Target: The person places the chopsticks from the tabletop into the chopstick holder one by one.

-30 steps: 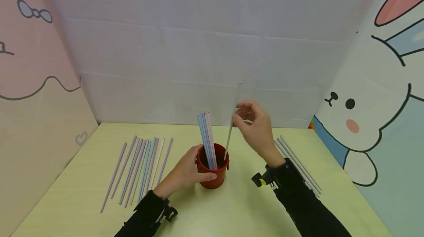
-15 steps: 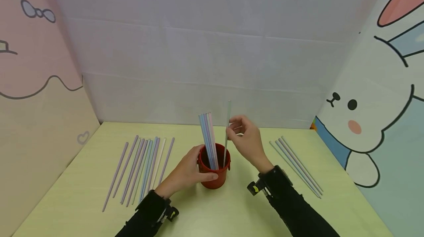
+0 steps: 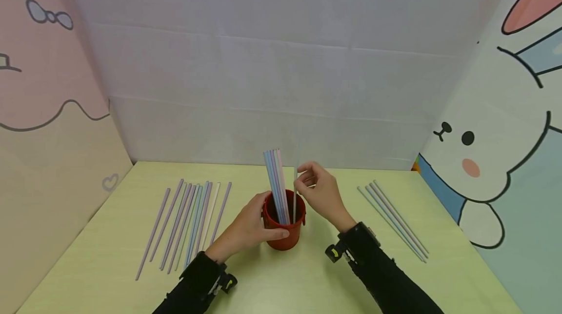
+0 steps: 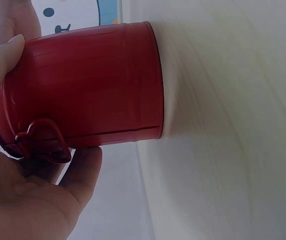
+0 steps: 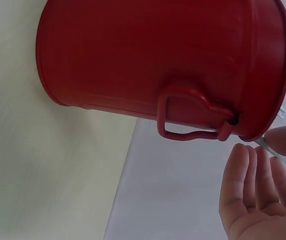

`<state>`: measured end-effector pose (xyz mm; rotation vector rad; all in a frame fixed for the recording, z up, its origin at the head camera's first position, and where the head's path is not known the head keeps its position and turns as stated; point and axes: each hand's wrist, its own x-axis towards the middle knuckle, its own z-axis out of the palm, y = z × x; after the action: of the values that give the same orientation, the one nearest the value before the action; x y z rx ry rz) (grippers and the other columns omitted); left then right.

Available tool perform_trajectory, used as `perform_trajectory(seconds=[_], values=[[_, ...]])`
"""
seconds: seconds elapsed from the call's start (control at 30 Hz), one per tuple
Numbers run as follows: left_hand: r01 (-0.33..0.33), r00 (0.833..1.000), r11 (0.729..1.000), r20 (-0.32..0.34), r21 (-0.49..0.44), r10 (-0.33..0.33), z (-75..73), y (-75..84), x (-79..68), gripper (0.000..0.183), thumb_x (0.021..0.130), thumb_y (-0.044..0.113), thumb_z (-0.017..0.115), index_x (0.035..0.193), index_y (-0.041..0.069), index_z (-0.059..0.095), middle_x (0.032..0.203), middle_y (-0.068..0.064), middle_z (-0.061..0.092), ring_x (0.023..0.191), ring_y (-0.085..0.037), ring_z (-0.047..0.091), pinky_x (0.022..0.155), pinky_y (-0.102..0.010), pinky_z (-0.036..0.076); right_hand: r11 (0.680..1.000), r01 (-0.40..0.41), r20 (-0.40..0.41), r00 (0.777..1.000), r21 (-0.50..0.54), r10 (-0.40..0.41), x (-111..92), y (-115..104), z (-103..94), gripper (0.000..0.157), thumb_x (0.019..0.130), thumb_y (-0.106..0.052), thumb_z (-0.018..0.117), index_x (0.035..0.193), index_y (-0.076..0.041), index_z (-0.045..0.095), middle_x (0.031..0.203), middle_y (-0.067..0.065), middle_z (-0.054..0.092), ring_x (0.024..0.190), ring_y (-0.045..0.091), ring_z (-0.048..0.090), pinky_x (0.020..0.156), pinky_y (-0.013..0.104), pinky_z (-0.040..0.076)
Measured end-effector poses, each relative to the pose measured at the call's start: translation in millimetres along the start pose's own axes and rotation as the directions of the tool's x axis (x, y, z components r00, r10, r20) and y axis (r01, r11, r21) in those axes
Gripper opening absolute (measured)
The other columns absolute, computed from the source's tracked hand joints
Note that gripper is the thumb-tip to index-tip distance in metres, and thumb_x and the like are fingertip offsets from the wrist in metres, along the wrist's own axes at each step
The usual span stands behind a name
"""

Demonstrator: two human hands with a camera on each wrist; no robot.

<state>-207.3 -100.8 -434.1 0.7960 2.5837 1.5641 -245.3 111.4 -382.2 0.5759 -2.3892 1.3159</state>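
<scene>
A small red bucket [image 3: 283,240] with side handles stands upright on the table in the head view. My left hand [image 3: 246,224] grips it from the left, thumb across the near side and fingers behind; the left wrist view shows this hand [image 4: 38,205] wrapped about the bucket wall [image 4: 93,85]. Several blue, purple and pink straws [image 3: 276,182] lean together inside the bucket. At its right rim, my right hand [image 3: 319,192] pinches a pale green straw [image 3: 295,202] whose lower end is inside. The right wrist view has thumb and fingers of that hand [image 5: 262,195] beside the rim.
Left of the bucket, several purple, blue, green and white straws [image 3: 177,226] lie in a loose row on the pale yellow table [image 3: 263,284]. Several more straws [image 3: 395,221] lie to the right. A white sheet [image 3: 281,70] closes off the back.
My right hand has moved left and down with the green straw, lowering it further into the bucket. The left hand keeps its grip on the bucket.
</scene>
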Motion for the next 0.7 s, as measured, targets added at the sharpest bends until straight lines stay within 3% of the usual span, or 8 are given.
perform_trajectory(seconds=[0.2, 0.37, 0.53, 0.7], values=[[-0.025, 1.000, 0.999, -0.006, -0.026, 0.024, -0.2, 3.3, -0.1, 0.084, 0.071, 0.041, 0.084, 0.139, 0.022, 0.038, 0.130, 0.003, 0.046, 0.114, -0.014, 0.046, 0.088, -0.038, 0.049, 1.000, 0.003, 0.001, 1.000, -0.025, -0.003, -1.8, 2.1, -0.3, 0.020, 0.086, -0.011, 0.066, 0.104, -0.018, 0.060, 0.082, -0.001, 0.063, 0.071, 0.012, 0.062, 0.067, 0.030, 0.055], [-0.022, 1.000, 0.998, 0.015, -0.063, 0.023, -6.8, 30.2, -5.7, 0.080, 0.074, 0.024, 0.083, 0.139, 0.010, 0.039, 0.132, -0.009, 0.047, 0.117, -0.024, 0.046, 0.091, -0.042, 0.048, 1.000, 0.018, -0.023, 1.000, -0.022, -0.019, -4.3, 5.6, -10.7, 0.022, 0.087, -0.011, 0.066, 0.107, -0.018, 0.060, 0.084, -0.001, 0.063, 0.072, 0.013, 0.061, 0.068, 0.029, 0.055], [-0.011, 1.000, 0.997, 0.021, -0.076, 0.012, -9.7, 39.1, -8.2, 0.079, 0.074, 0.021, 0.083, 0.138, 0.008, 0.039, 0.131, -0.010, 0.046, 0.117, -0.026, 0.045, 0.091, -0.042, 0.047, 0.997, 0.034, -0.046, 0.998, -0.075, -0.037, -8.0, 13.4, -34.6, 0.023, 0.089, -0.014, 0.066, 0.111, -0.016, 0.060, 0.087, 0.000, 0.063, 0.078, 0.013, 0.060, 0.069, 0.029, 0.055], [-0.008, 1.000, 0.997, 0.024, -0.073, 0.010, -9.6, 39.1, -8.5, 0.079, 0.074, 0.021, 0.083, 0.139, 0.008, 0.039, 0.132, -0.010, 0.046, 0.118, -0.026, 0.044, 0.090, -0.041, 0.048, 0.981, 0.086, -0.024, 0.996, -0.172, -0.092, -14.0, 35.8, -68.5, 0.031, 0.089, -0.018, 0.067, 0.119, -0.014, 0.059, 0.099, 0.008, 0.061, 0.087, 0.025, 0.059, 0.071, 0.041, 0.053]])
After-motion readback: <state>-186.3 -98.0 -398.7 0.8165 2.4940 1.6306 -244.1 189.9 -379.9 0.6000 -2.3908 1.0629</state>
